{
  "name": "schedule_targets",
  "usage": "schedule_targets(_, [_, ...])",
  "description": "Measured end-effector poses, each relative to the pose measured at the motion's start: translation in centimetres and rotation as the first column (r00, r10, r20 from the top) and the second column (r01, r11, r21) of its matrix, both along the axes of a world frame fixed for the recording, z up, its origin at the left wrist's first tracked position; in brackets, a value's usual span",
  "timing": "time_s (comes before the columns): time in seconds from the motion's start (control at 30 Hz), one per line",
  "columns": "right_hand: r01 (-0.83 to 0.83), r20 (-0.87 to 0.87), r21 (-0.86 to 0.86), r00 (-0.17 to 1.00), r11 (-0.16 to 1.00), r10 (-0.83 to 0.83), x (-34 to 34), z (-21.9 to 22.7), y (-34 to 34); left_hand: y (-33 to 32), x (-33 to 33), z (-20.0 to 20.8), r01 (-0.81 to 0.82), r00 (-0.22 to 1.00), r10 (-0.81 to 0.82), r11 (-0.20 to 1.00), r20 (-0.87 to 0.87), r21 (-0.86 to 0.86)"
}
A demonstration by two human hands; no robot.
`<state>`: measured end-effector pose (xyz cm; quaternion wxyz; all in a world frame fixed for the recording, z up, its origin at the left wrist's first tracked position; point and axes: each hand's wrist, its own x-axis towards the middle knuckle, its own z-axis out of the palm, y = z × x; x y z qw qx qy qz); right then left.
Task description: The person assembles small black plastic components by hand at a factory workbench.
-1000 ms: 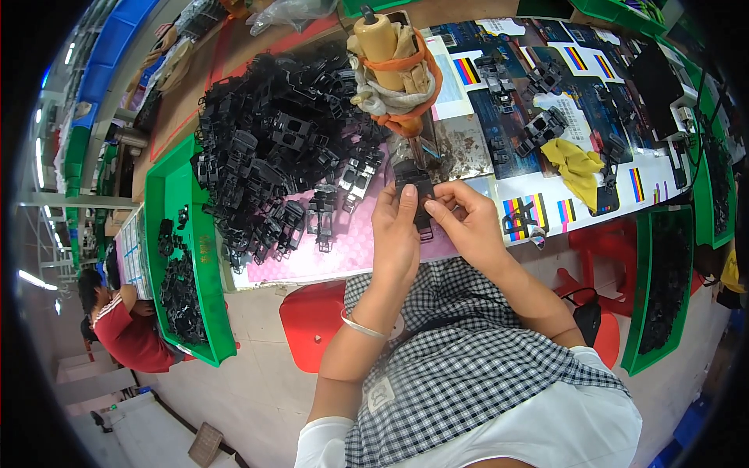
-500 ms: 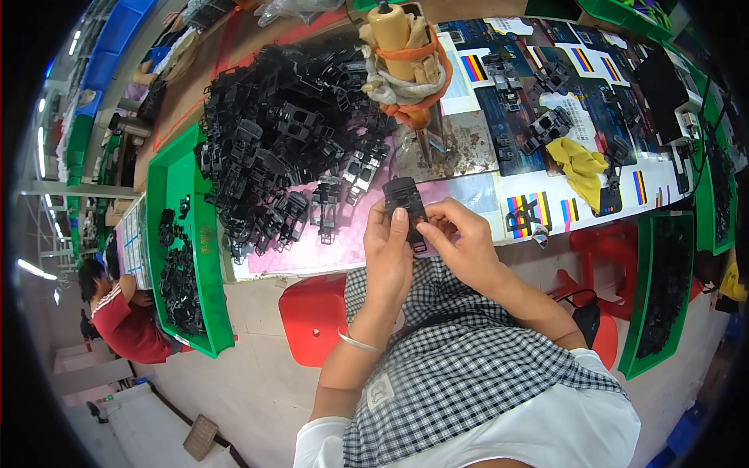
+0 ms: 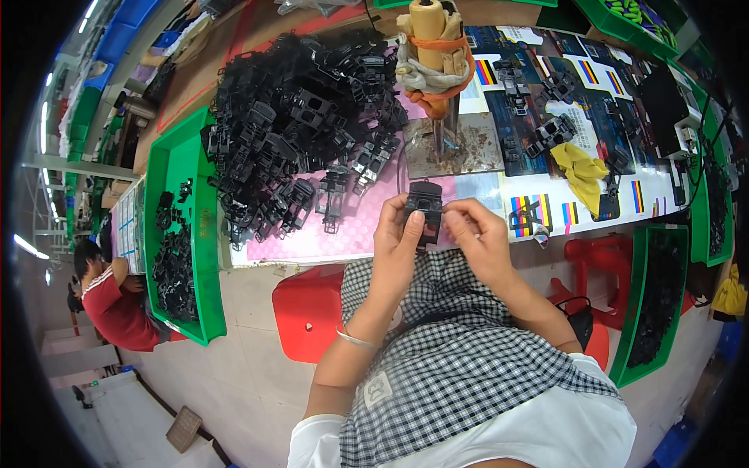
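A black plastic frame-like part point(image 3: 425, 201) with cut-out windows is held upright over the table's near edge. My left hand point(image 3: 396, 253) grips it from the left, thumb across its front face. My right hand point(image 3: 485, 243) is beside the part's right edge, fingers curled and thumb brought toward the index finger. Whether a small piece sits between those fingertips is too small to tell. A large heap of similar black parts point(image 3: 308, 117) lies to the left on a pink sheet point(image 3: 300, 246). Beyond my hands is a stained metal plate point(image 3: 477, 152).
A tan, cloth-wrapped tool head point(image 3: 429, 56) with an orange band stands over the plate. Right of it lie several black parts and a yellow cloth point(image 3: 579, 175). Green bins point(image 3: 211, 288) flank the table. A red stool point(image 3: 304, 312) is below; a person in red point(image 3: 121, 308) sits far left.
The right fingers have moved from the part's lower front to beside its right edge. The left hand still holds the part, now more upright. The whole view has shifted slightly.
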<state>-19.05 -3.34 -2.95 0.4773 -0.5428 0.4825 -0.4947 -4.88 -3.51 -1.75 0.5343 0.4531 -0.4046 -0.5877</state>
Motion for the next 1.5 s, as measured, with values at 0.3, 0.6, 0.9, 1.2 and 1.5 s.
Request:
schedule_targets(0.3, [-0.021,0.207,0.19,0.978,0.982,-0.019,-2.0,0.1,-1.7,-1.0,0.2,0.1,0.198,0.96,-0.2,0.98,0.194,0.028])
schedule_targets(0.6, [0.026,0.246,0.23,0.966,0.973,-0.084,-1.9,-0.6,-3.4,-3.1,0.3,-1.1,0.176,0.957,-0.171,0.984,0.234,0.0])
schedule_targets(0.9, [0.05,0.253,0.225,0.961,0.973,-0.108,-2.1,-0.3,-4.3,-4.3,-0.2,-0.8,0.162,0.963,-0.162,0.987,0.217,0.014])
schedule_targets(1.2, [0.055,0.255,0.224,0.96,0.973,-0.113,-2.1,0.1,-4.7,-4.8,-0.5,0.0,0.142,0.965,-0.145,0.989,0.216,0.031])
schedule_targets(1.5, [0.064,0.257,0.213,0.959,0.975,-0.119,-1.8,0.1,-4.9,-5.0,-0.4,0.1,0.145,0.964,-0.143,0.989,0.225,0.011])
